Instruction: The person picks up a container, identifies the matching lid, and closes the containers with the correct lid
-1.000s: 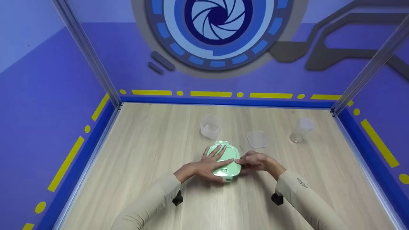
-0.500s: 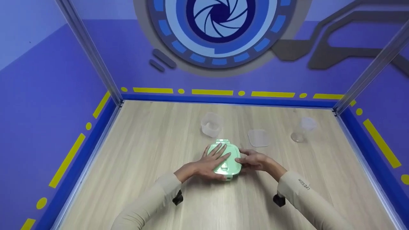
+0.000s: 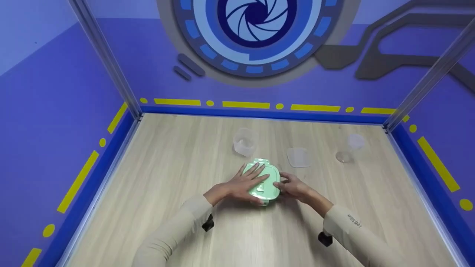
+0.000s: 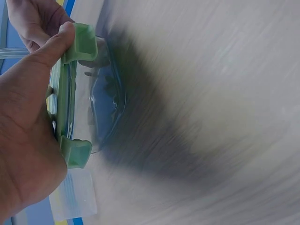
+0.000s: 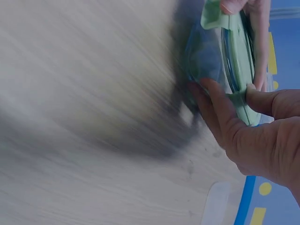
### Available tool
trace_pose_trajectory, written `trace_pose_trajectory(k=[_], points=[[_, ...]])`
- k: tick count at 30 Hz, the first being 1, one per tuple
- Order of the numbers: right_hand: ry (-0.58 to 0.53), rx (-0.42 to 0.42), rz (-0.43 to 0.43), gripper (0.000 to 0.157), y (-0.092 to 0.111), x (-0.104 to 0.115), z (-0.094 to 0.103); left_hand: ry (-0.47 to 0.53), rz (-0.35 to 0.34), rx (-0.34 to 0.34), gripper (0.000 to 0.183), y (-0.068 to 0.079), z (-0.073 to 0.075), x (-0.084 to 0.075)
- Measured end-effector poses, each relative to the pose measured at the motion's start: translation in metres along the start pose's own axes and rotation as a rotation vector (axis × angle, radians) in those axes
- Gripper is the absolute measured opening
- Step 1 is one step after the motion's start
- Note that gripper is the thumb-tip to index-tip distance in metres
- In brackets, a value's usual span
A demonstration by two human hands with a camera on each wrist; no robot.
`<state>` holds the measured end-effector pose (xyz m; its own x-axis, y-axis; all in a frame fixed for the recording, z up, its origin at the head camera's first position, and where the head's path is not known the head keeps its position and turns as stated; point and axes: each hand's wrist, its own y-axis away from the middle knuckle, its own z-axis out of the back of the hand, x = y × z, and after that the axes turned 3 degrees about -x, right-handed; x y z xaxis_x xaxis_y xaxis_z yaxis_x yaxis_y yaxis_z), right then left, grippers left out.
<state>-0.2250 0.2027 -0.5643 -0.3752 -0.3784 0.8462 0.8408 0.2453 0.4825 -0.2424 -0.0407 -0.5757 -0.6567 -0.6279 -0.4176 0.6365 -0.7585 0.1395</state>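
Observation:
A glass food container (image 4: 105, 98) with a mint-green lid (image 3: 272, 178) stands in front of me on the table. Across the lid's top lies my left hand (image 3: 241, 185), its fingers spread and straight. Its thumb rests by the near-side clip (image 4: 85, 42). My right hand (image 3: 297, 187) holds the right side of the container, the thumb on the lid's edge and the fingers (image 5: 213, 101) against the glass below. Another clip (image 3: 261, 161) sticks out at the far side. Whether the clips are latched, I cannot tell. The left palm hides the lid's left part.
Behind the green lid stands a clear plastic tub (image 3: 245, 142). A flat translucent lid (image 3: 298, 157) lies to its right. Farther right is a clear vessel with a whitish top (image 3: 356, 141). Blue panels (image 3: 193, 89) wall in the wooden table (image 3: 178, 155).
My left index finger has drawn away from the right thumb. The right index finger has reached forward along the lid's right side. The container seems turned very slightly.

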Motion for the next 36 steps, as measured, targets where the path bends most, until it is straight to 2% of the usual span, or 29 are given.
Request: trace_pose_trajectory(k=[3, 6, 9, 13, 17, 20, 22, 26, 30, 36], points=[[0.103, -0.046, 0.077, 0.066, 0.002, 0.002, -0.003, 0.011, -0.027, 0.004, 0.094, 0.002, 0.004, 0.001], [0.151, -0.065, 0.152, 0.073, 0.003, 0.007, -0.006, 0.000, -0.039, 0.006, 0.093, 0.006, 0.007, 0.004], [0.186, -0.054, 0.203, 0.079, 0.004, 0.010, -0.006, -0.004, -0.027, 0.004, 0.091, 0.010, 0.009, 0.002], [0.274, -0.106, 0.245, 0.074, 0.005, 0.013, -0.010, -0.019, -0.001, 0.016, 0.088, 0.016, 0.015, -0.004], [0.319, -0.168, 0.219, 0.072, 0.008, 0.013, -0.010, -0.112, 0.022, 0.044, 0.086, 0.017, 0.019, -0.013], [0.310, -0.182, 0.176, 0.068, 0.008, 0.014, -0.007, -0.239, 0.044, 0.069, 0.086, 0.010, 0.023, -0.022], [0.312, -0.183, 0.166, 0.064, 0.006, 0.017, -0.006, -0.288, 0.069, 0.080, 0.085, 0.004, 0.027, -0.028], [0.334, -0.200, 0.140, 0.057, 0.004, 0.022, -0.006, -0.244, 0.126, 0.104, 0.084, -0.004, 0.031, -0.035], [0.325, -0.191, 0.121, 0.057, 0.003, 0.022, -0.007, -0.191, 0.164, 0.108, 0.084, -0.004, 0.029, -0.036], [0.305, -0.180, 0.108, 0.058, 0.005, 0.024, -0.008, -0.128, 0.155, 0.096, 0.084, 0.002, 0.032, -0.036]])
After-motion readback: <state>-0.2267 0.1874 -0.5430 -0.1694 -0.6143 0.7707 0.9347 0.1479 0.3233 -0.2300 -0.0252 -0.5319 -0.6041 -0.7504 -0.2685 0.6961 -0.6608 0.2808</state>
